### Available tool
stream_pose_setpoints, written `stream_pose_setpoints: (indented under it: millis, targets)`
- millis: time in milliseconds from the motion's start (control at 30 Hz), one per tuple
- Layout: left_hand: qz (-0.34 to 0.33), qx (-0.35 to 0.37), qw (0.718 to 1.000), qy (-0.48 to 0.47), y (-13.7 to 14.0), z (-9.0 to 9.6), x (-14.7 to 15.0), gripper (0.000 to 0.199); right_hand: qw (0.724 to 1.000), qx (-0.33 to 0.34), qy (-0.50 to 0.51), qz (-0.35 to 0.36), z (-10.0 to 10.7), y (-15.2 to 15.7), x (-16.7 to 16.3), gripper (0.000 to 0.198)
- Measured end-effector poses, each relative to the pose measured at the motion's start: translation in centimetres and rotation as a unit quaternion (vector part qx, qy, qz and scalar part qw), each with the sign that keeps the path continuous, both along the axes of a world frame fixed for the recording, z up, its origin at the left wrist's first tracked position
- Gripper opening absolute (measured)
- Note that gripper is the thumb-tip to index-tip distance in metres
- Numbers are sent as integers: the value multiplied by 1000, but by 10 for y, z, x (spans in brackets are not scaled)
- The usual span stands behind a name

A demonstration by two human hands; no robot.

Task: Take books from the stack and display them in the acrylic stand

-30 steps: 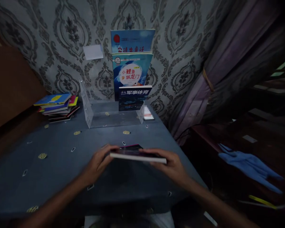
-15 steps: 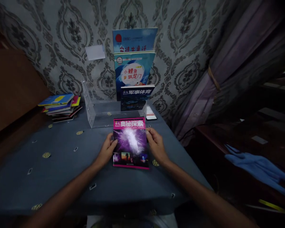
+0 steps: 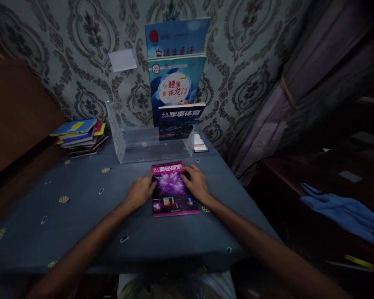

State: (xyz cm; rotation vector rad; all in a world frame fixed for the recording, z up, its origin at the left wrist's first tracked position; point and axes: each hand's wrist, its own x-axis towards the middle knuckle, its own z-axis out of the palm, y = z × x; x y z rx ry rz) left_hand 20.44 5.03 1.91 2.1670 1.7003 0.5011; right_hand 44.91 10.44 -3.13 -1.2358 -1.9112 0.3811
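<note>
A magenta-bordered book (image 3: 171, 185) with a purple burst on its cover lies face up, flat or nearly flat on the table. My left hand (image 3: 140, 192) grips its left edge, the thumb at the cover's margin. At the right edge, my right hand (image 3: 197, 183) holds it with the thumb over the cover. Just beyond stands a clear tiered display rack (image 3: 140, 151). On the rack's right side, three books stand upright in rising tiers: a dark navy book (image 3: 176, 126), a teal book (image 3: 174, 87) and a blue book (image 3: 177, 38) at the back.
A messy pile of books (image 3: 77, 137) sits at the table's back left. A white phone-like object (image 3: 200, 146), partly pixelated, lies right of the rack. Patterned wallpaper backs the table (image 3: 90, 224). To the right are a tied curtain (image 3: 268, 112) and a blue cloth (image 3: 343, 211) on a dark surface.
The magenta-bordered book has tipped down flatter toward the table, and the glare on its cover has faded. My right thumb has slid further onto the cover. The view has shifted slightly.
</note>
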Motion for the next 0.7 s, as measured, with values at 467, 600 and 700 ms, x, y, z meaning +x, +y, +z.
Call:
stream_pose_setpoints:
  millis: [467, 600, 700]
  targets:
    - [-14, 149, 981, 122, 18, -28, -2, 34, 957, 27, -197, 212, 26, -10, -57, 52]
    - [-38, 147, 983, 103, 21, -25, -5, 37, 951, -6, -215, 220, 23, 0, -75, 59]
    - [-35, 148, 982, 110, 22, -25, -5, 37, 951, -12, -220, 215, 21, 3, -77, 56]
